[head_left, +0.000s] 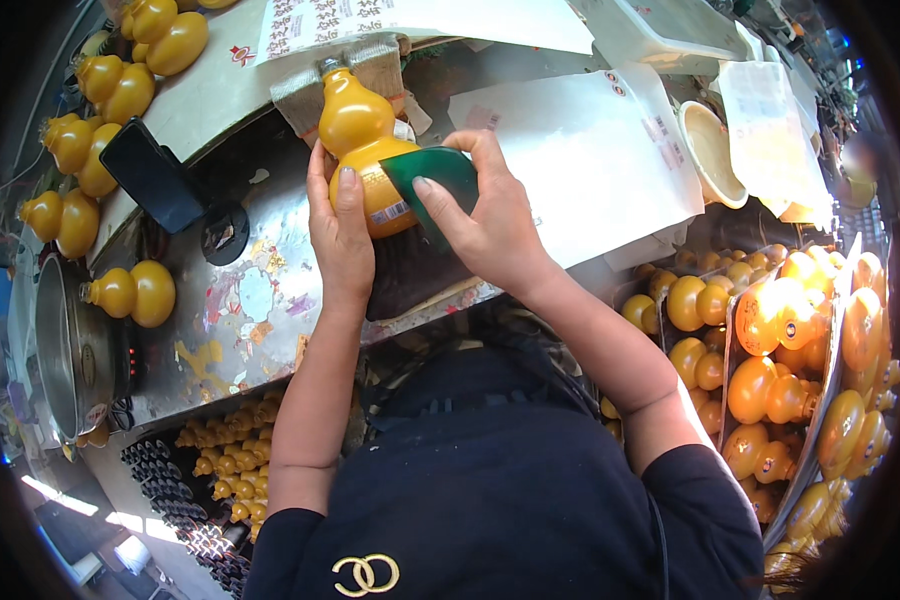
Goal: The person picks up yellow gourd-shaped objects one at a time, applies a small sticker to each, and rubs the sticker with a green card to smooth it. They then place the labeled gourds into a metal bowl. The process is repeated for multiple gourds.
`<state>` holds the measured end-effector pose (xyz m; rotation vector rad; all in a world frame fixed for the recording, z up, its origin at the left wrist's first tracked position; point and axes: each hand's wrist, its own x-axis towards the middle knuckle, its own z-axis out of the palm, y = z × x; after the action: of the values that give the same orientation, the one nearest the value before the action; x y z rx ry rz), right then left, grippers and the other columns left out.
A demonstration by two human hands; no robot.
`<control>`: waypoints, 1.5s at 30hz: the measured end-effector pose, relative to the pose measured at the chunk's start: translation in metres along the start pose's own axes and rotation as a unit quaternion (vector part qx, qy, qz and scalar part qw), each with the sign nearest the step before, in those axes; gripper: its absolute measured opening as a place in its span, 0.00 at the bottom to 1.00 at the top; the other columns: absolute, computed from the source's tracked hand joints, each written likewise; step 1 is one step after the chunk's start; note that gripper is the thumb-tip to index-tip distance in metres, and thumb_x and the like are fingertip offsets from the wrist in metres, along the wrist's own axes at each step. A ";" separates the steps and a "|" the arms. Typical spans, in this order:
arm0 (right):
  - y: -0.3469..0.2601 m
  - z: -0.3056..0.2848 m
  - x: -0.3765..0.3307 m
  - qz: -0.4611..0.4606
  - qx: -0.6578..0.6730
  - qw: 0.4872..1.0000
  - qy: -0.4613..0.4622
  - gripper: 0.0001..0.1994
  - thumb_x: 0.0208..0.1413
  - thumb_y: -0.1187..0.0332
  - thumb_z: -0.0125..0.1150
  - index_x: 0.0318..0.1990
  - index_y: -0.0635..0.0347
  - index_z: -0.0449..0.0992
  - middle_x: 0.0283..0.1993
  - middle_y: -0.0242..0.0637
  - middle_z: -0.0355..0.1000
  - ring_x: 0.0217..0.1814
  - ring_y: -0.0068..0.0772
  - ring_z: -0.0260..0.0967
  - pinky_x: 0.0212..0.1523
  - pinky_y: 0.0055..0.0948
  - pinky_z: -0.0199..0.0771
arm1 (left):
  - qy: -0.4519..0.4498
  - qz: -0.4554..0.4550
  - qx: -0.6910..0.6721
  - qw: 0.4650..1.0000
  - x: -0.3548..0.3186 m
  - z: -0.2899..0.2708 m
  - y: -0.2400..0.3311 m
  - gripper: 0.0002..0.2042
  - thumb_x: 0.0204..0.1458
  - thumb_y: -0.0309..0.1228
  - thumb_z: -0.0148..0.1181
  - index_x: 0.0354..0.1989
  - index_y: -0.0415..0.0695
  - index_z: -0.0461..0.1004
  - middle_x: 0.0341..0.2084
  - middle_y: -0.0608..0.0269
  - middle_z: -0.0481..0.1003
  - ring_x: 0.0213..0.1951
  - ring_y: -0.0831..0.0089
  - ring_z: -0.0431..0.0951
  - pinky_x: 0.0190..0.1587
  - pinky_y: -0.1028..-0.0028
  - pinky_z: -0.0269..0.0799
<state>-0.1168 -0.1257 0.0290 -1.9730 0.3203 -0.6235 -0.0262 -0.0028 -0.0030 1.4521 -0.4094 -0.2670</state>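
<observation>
A glossy yellow gourd-shaped bottle (358, 118) lies tilted on a cloth-covered rest (295, 92), its neck pointing away from me. My left hand (344, 222) is wrapped round the left side of its wide lower bulb, thumb on top. In my right hand (492, 215) is a flat green scraper (438, 180), pinched between thumb and fingers. The scraper's left edge lies against the bulb's right side. Near the bulb's bottom is a small white barcode label (390, 212).
Yellow gourd bottles (135, 293) line the left side. A phone on a stand (155, 175) and a metal pan (62, 345) are there too. White sheets (590, 160), a beige bowl (712, 155) and a clear plastic bin (670, 35) lie right. Crates of bottles (770, 390) flank me.
</observation>
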 end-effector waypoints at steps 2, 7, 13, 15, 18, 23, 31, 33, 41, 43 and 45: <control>0.000 -0.001 0.000 0.015 0.010 1.000 0.002 0.18 0.56 0.67 0.60 0.49 0.61 0.61 0.35 0.53 0.73 0.39 0.53 0.75 0.40 0.39 0.74 | 0.002 0.019 0.015 1.000 0.002 -0.002 -0.006 0.31 0.64 0.47 0.40 0.68 0.38 0.49 0.60 0.52 0.61 0.59 0.67 0.65 0.61 0.70 0.60; -0.003 -0.005 0.000 0.049 0.002 0.999 0.006 0.18 0.56 0.66 0.61 0.48 0.62 0.63 0.39 0.48 0.71 0.41 0.44 0.73 0.43 0.35 0.73 | 0.008 0.018 -0.034 0.999 0.002 0.001 -0.005 0.31 0.63 0.46 0.44 0.67 0.36 0.49 0.60 0.50 0.61 0.61 0.65 0.63 0.63 0.68 0.57; -0.004 -0.009 0.004 0.028 -0.019 0.999 0.002 0.18 0.54 0.69 0.60 0.48 0.60 0.60 0.35 0.55 0.73 0.39 0.57 0.75 0.39 0.41 0.74 | 0.011 0.002 -0.026 1.000 0.002 0.001 -0.004 0.30 0.64 0.46 0.39 0.68 0.38 0.50 0.62 0.50 0.60 0.62 0.65 0.63 0.63 0.69 0.56; -0.007 -0.012 0.006 0.010 -0.028 1.000 -0.003 0.18 0.54 0.70 0.60 0.48 0.60 0.60 0.35 0.55 0.72 0.39 0.59 0.74 0.39 0.42 0.74 | 0.010 0.006 -0.017 1.000 0.002 0.001 -0.002 0.29 0.65 0.45 0.36 0.68 0.38 0.49 0.62 0.52 0.59 0.62 0.65 0.62 0.64 0.69 0.56; -0.015 -0.018 0.014 -0.027 -0.018 0.999 -0.026 0.18 0.54 0.69 0.60 0.49 0.60 0.62 0.35 0.54 0.73 0.39 0.59 0.74 0.39 0.43 0.73 | 0.005 0.012 -0.024 1.000 0.002 0.000 -0.004 0.28 0.66 0.44 0.34 0.68 0.39 0.50 0.63 0.52 0.59 0.63 0.65 0.61 0.64 0.69 0.55; -0.017 -0.021 0.055 -0.098 -0.066 0.970 -0.213 0.18 0.52 0.66 0.62 0.50 0.59 0.70 0.39 0.52 0.75 0.43 0.56 0.74 0.44 0.42 0.74 | 0.015 0.026 0.019 0.999 0.001 -0.003 -0.009 0.27 0.67 0.45 0.31 0.68 0.39 0.50 0.62 0.51 0.59 0.63 0.64 0.61 0.64 0.69 0.55; -0.021 -0.012 0.090 -0.116 -0.182 0.956 -0.198 0.17 0.50 0.67 0.61 0.48 0.59 0.71 0.43 0.51 0.75 0.47 0.52 0.73 0.48 0.40 0.73 | 0.017 0.008 0.020 1.000 -0.005 0.007 0.009 0.28 0.67 0.46 0.32 0.69 0.38 0.49 0.64 0.54 0.57 0.64 0.67 0.58 0.66 0.70 0.52; -0.015 -0.008 0.083 -0.194 -0.174 0.957 -0.127 0.15 0.49 0.69 0.62 0.46 0.57 0.72 0.40 0.46 0.75 0.45 0.49 0.74 0.45 0.39 0.72 | 0.009 -0.002 0.008 1.000 -0.005 0.005 0.009 0.29 0.67 0.46 0.32 0.69 0.39 0.49 0.64 0.54 0.57 0.65 0.67 0.58 0.66 0.70 0.52; 0.012 -0.010 -0.008 -0.414 -0.235 0.878 -0.055 0.13 0.43 0.73 0.64 0.39 0.48 0.79 0.39 0.25 0.73 0.44 0.24 0.71 0.45 0.27 0.63 | -0.058 -0.030 -0.024 0.998 0.002 -0.012 0.003 0.29 0.67 0.46 0.32 0.70 0.40 0.45 0.64 0.54 0.57 0.64 0.65 0.60 0.66 0.69 0.53; 0.014 -0.010 -0.011 -0.414 -0.238 0.877 -0.055 0.14 0.42 0.74 0.65 0.39 0.49 0.79 0.40 0.25 0.74 0.43 0.24 0.71 0.45 0.26 0.63 | -0.050 -0.024 -0.017 0.998 -0.004 -0.001 0.018 0.29 0.67 0.46 0.32 0.70 0.40 0.45 0.64 0.54 0.57 0.65 0.66 0.60 0.66 0.69 0.53; 0.019 -0.009 -0.014 -0.420 -0.244 0.872 -0.065 0.12 0.46 0.71 0.61 0.40 0.48 0.77 0.40 0.25 0.71 0.45 0.25 0.70 0.48 0.28 0.62 | -0.054 -0.022 -0.017 0.998 -0.005 -0.002 0.018 0.29 0.67 0.45 0.32 0.70 0.41 0.45 0.64 0.53 0.58 0.64 0.66 0.61 0.65 0.69 0.54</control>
<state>-0.1328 -0.1351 0.0115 -2.6201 -0.5696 -1.0128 -0.0311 0.0026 0.0143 1.4188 -0.4595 -0.3872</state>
